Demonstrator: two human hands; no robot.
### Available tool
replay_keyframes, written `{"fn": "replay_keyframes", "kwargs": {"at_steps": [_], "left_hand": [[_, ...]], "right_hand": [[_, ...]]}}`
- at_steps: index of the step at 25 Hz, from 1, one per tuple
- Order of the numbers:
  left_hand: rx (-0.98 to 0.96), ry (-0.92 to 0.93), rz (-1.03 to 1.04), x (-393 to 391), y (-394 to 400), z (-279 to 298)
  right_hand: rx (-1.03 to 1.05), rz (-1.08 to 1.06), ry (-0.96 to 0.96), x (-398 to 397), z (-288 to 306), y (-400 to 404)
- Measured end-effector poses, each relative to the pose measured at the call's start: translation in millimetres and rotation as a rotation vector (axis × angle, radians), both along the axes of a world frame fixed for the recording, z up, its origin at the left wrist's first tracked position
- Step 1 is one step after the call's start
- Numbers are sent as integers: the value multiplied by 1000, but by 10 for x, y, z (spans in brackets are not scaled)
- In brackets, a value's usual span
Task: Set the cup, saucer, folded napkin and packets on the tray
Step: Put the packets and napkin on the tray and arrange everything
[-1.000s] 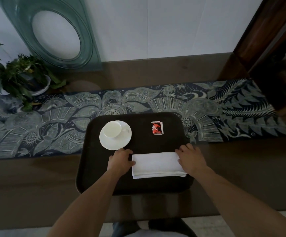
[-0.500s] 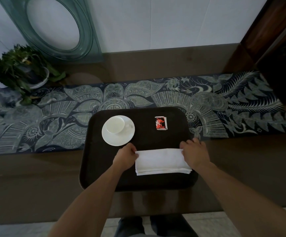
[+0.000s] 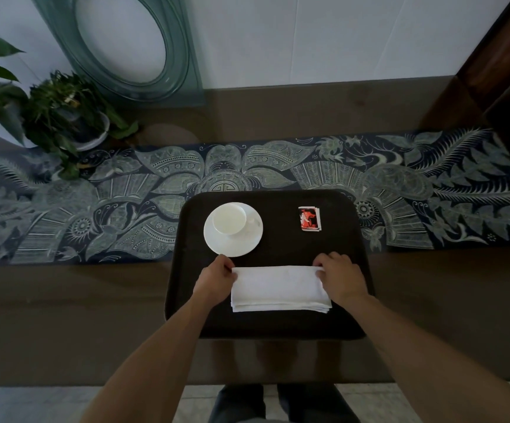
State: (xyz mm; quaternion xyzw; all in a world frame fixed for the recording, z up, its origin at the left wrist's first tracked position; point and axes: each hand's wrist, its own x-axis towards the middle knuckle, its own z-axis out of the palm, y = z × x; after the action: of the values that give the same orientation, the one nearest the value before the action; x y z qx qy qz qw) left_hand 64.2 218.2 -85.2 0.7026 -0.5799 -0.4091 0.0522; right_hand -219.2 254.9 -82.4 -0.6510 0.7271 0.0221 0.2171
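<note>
A dark tray (image 3: 333,325) lies on the worktop (image 3: 64,325). On the tray, the folded white napkin (image 3: 279,290) lies at the near side. The left hand (image 3: 215,280) pinches its far left corner, and the right hand (image 3: 340,277) pinches its far right corner. The cup (image 3: 229,218) stands on the saucer (image 3: 232,244) at the tray's far left. The packets (image 3: 309,218) lie at the tray's far right, well apart from the napkin.
</note>
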Motion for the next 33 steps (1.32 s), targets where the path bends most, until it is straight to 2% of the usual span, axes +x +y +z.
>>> {"fn": "replay_keyframes", "kwargs": {"at_steps": [12, 17, 21, 25, 29, 33], "left_hand": [[-59, -40, 18, 285, -44, -15], [-115, -100, -52, 236, -50, -10], [-228, -151, -63, 256, 43, -5], [-472, -188, -344, 352, 237, -38], [-489, -208, -577, 471, 374, -58], [-481, -215, -615, 520, 413, -39]], "right_hand": [[-31, -48, 18, 354, -42, -69], [-31, -67, 41, 390, -35, -59], [-145, -60, 94, 418, 13, 51], [-162, 158, 89, 411, 36, 275], [-90, 311, 58, 385, -11, 521], [-82, 332, 98, 385, -55, 622]]}}
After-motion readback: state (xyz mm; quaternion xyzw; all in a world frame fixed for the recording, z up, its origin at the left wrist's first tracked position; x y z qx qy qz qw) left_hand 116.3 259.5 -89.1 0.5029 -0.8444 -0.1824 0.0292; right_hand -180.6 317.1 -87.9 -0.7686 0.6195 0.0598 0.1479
